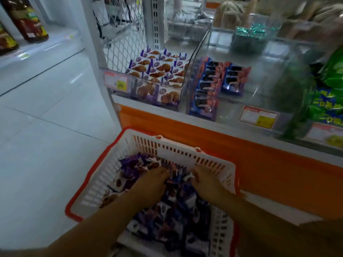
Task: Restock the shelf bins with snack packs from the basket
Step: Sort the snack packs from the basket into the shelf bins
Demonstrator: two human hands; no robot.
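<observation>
A white basket (178,149) with a red rim stands on the floor against the orange shelf base, full of purple-and-white snack packs (178,210). Both my hands reach down into the pile. My left hand (154,180) presses on the packs with fingers curled into them. My right hand (206,179) sits close beside it near the basket's far wall, fingers closing on packs. Above, a clear shelf bin (156,71) holds matching purple croissant packs. The bin (213,86) to its right holds blue-and-pink cookie packs.
Green bags (328,93) fill a bin at the far right. Price tags (116,81) hang on the bin fronts. A wire mesh panel and white upright stand behind the left bin. Bottles (24,19) stand on a shelf across the pale tiled aisle at left.
</observation>
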